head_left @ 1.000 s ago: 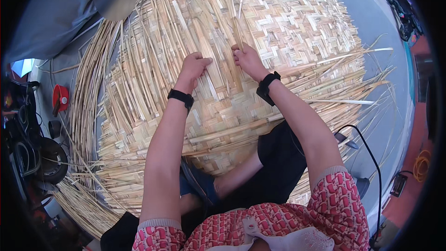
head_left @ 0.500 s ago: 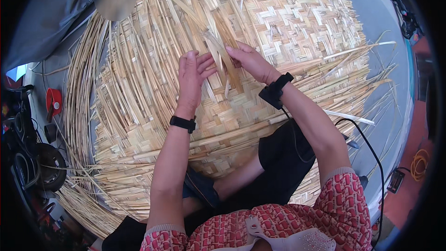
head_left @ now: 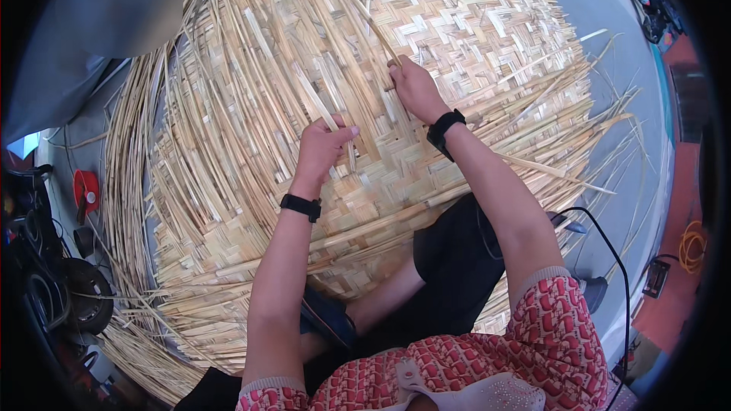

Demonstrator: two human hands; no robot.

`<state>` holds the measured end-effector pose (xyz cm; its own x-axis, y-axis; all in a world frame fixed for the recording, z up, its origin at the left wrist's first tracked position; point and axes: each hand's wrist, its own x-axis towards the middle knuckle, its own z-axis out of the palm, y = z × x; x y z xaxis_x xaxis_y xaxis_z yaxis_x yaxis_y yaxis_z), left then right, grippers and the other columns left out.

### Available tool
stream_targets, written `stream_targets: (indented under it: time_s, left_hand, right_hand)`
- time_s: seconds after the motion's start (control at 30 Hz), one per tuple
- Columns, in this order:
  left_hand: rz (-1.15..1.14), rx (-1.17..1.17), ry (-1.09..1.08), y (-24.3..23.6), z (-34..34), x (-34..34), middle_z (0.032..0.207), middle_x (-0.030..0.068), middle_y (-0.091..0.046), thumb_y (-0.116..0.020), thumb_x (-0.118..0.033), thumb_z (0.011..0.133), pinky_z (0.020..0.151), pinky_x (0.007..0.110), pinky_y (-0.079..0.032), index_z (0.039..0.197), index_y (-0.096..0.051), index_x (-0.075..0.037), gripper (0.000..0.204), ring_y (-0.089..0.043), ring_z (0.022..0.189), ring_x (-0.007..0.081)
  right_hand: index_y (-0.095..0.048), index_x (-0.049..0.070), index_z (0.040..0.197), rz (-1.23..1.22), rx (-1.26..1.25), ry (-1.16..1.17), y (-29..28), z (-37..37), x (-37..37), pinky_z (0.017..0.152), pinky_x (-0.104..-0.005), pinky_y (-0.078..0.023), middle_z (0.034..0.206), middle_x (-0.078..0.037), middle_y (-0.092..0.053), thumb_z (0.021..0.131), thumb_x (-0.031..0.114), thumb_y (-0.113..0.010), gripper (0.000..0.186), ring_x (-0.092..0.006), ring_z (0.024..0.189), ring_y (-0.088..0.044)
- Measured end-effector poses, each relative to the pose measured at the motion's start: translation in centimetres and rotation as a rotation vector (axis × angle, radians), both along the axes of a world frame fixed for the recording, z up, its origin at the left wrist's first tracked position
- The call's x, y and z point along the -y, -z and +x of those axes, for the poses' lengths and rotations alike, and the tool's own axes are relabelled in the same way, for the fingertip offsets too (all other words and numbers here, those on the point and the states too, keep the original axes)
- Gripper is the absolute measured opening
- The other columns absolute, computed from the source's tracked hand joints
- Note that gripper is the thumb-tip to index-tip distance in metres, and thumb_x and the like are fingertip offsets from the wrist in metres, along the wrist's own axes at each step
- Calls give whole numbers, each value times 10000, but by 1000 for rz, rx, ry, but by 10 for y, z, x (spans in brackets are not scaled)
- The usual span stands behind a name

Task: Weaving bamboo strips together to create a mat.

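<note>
A large woven mat (head_left: 472, 23) of pale, flat split strips spreads out before me, with a zigzag weave at the upper right. My left hand (head_left: 324, 144) pinches the end of a whitish strip (head_left: 312, 95) over the middle of the mat. Further up and to the right, my right hand (head_left: 417, 91) is closed round the near end of a long brownish strip (head_left: 358, 4), which slants away to the upper left. Between the hands lie loose strip ends and woven strips. Each wrist wears a black band.
Long unwoven strips (head_left: 126, 144) fan out along the mat's left side. More loose ends (head_left: 609, 118) stick out at the right. A red container (head_left: 87, 189) stands at the far left, near a dark wheel (head_left: 87, 297). A black cable (head_left: 609, 243) runs down the right.
My hands have moved apart: the left down a little, the right outward and up. Both have gone from loosely handling strips together to gripping separate ones. The head view has shifted slightly.
</note>
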<state>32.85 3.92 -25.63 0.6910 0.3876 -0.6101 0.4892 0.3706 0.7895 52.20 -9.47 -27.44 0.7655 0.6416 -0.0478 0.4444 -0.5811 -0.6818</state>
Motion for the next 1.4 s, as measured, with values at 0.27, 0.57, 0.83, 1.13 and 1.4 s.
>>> stream_targets:
  time_s: [0.27,0.57,0.83,1.13,1.4]
  left_hand:
    - [-154,252,-236,-18,9,1,874,58,-676,-540,-356,1016,718,277,-511,1001,-666,-41,339,-637,797,157]
    - [-321,561,214,-11,49,-33,1363,186,-551,-754,-305,883,1088,401,-440,1468,-363,30,779,-528,1296,303]
    - [-463,390,395,-3,68,-37,1222,156,-640,-784,-234,858,964,350,-533,1391,-464,22,673,-642,1127,233]
    - [-900,692,-31,-17,100,-36,1184,222,-648,-571,-305,1008,952,396,-566,1263,-541,80,463,-670,1086,302]
    - [-136,477,-238,9,122,-104,977,159,-688,-689,-179,924,812,400,-579,1173,-567,-2,329,-700,952,280]
  right_hand:
    - [-614,-33,1186,178,-1100,29,-25,16,-4,656,-303,-589,969,-106,-700,1010,226,-535,323,-153,792,-706]
    - [-645,47,1214,389,-1015,-26,-51,0,17,835,-275,-532,1064,-31,-696,963,283,-650,344,-107,921,-648]
    - [-656,51,1195,388,-709,248,-41,19,45,768,-265,-536,933,-8,-662,1055,307,-483,340,-93,808,-610]
    - [-528,17,1185,475,-755,419,-14,11,66,690,-290,-519,941,-72,-677,991,128,-514,224,-137,815,-631]
    - [-475,44,1104,-140,2,-610,-56,-9,18,789,-422,-514,1011,-171,-592,887,24,-588,245,-376,896,-617]
